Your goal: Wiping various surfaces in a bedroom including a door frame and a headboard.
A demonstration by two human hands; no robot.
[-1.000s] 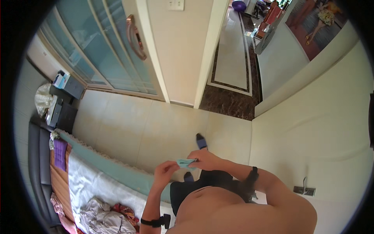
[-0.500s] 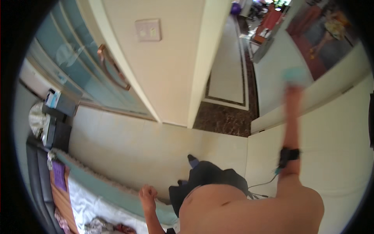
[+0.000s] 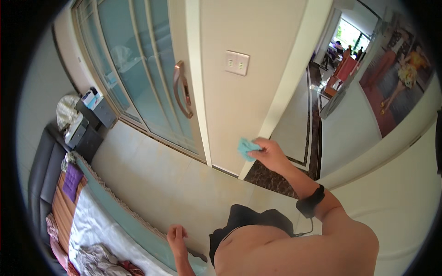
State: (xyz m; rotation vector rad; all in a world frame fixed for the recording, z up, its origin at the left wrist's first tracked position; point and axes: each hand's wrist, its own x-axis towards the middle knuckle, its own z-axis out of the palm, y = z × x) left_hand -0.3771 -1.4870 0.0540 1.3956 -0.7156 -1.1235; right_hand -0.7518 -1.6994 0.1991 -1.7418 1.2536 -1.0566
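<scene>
Teal cloth (image 3: 247, 149): I'm watching right hand (image 3: 272, 156) pinching one edge, likely leaving folds free; left hand (image 3: 177, 237) hanging half-curled, empty.

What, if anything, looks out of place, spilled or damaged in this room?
The greyish cloth lies in a crumpled heap on the bed's silvery sheet, untidy against the flatter area around it. I see no spill or damage.
</scene>
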